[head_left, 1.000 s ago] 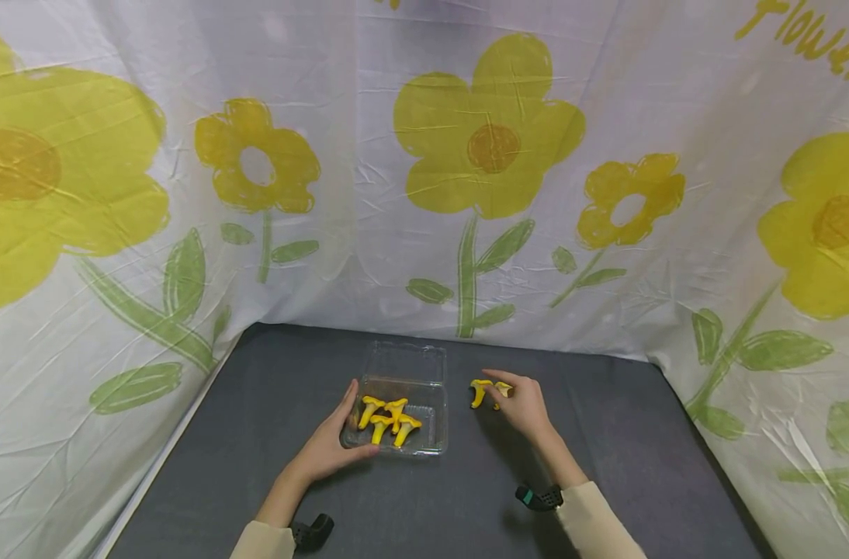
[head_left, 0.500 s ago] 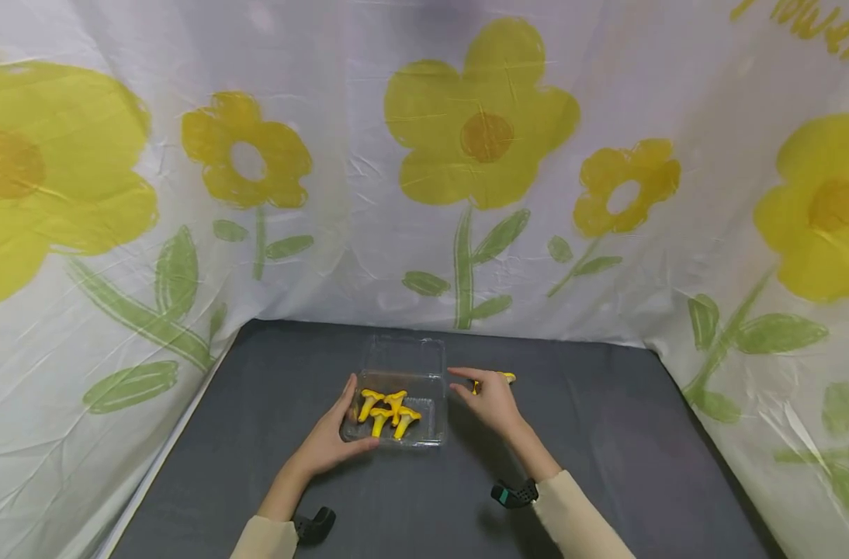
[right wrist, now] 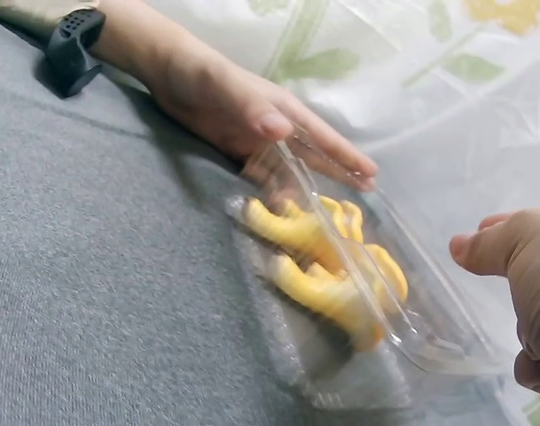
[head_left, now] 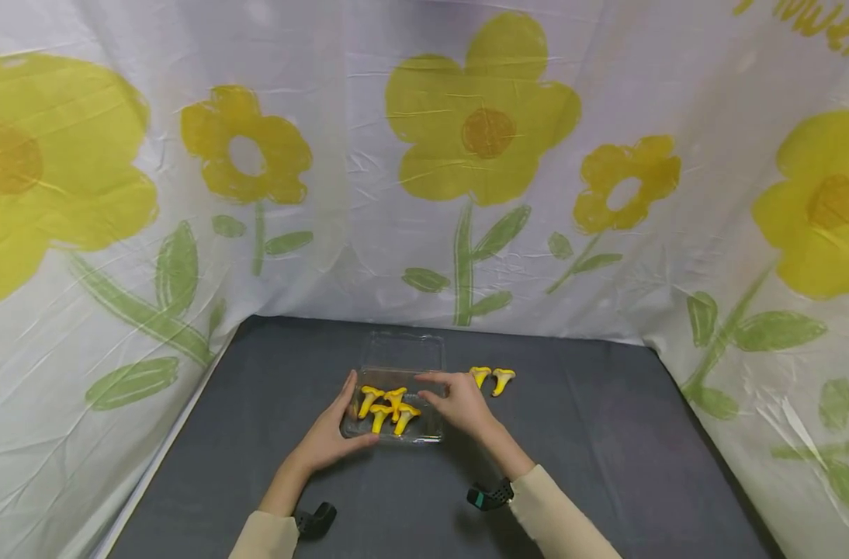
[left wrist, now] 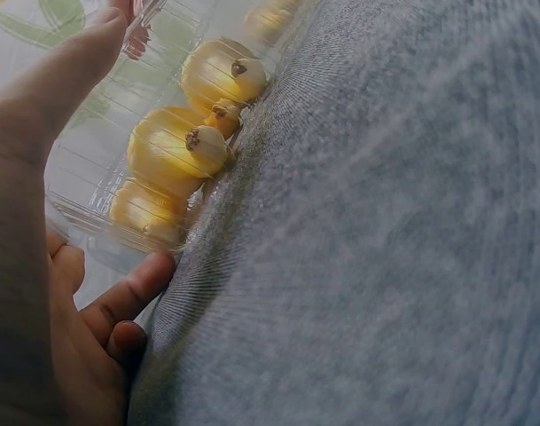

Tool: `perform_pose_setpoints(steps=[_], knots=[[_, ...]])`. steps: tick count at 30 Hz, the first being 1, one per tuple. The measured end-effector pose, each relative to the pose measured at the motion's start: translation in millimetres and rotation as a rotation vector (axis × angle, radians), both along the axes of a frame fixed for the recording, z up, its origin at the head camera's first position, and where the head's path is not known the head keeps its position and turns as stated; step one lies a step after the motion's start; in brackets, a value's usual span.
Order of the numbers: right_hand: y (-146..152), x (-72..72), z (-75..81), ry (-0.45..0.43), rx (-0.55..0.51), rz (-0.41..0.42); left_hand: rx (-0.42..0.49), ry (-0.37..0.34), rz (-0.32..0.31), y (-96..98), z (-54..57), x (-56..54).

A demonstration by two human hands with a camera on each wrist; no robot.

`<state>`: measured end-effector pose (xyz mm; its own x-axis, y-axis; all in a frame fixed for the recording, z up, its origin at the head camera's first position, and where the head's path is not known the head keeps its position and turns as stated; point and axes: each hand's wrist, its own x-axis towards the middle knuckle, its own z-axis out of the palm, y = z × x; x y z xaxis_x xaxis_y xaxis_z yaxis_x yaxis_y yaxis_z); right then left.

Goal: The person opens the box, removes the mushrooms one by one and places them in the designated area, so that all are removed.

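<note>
A clear plastic clamshell box (head_left: 430,423) with its lid (head_left: 405,351) raised at the back sits on the dark table. Several yellow mushrooms, like chanterelles (head_left: 405,417), lie inside its left part. My left hand (head_left: 327,439) holds the box by its left side, thumb at the front and fingers along the left wall; the left wrist view shows the mushrooms (left wrist: 168,146) through the plastic. At the box's right rim hovers my right hand (head_left: 464,402), thumb and fingers apart and nothing seen between them. In the right wrist view only part of that hand (right wrist: 518,275) shows.
Two more yellow mushrooms (head_left: 504,380) lie on the table to the right of the box, behind my right hand. A dark cloth covers the table (head_left: 592,466). White curtains (head_left: 341,256) with painted flowers hang around its back and sides.
My right hand has moved left from beside the two loose mushrooms to the box's right rim. Those mushrooms stay on the table. The left hand keeps its hold on the box.
</note>
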<state>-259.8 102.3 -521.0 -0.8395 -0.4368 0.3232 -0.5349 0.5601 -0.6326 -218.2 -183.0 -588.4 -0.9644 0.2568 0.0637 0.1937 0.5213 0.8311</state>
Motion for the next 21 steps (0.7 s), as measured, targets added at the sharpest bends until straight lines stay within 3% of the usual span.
perform_pose_setpoints(steps=[6,14,21], knots=[[-9.1,0.3,1.5,-0.096,0.068,0.059,-0.001,0.006,-0.012,-1.1,0.6,0.5],[-16.2,-0.1,5.9,-0.192,0.347,0.061,0.005,0.015,-0.026,-2.3,-0.8,0.4],[-28.4,2.2,9.5,-0.072,0.58,0.038,0.011,0.008,-0.025,-1.2,-0.2,0.7]])
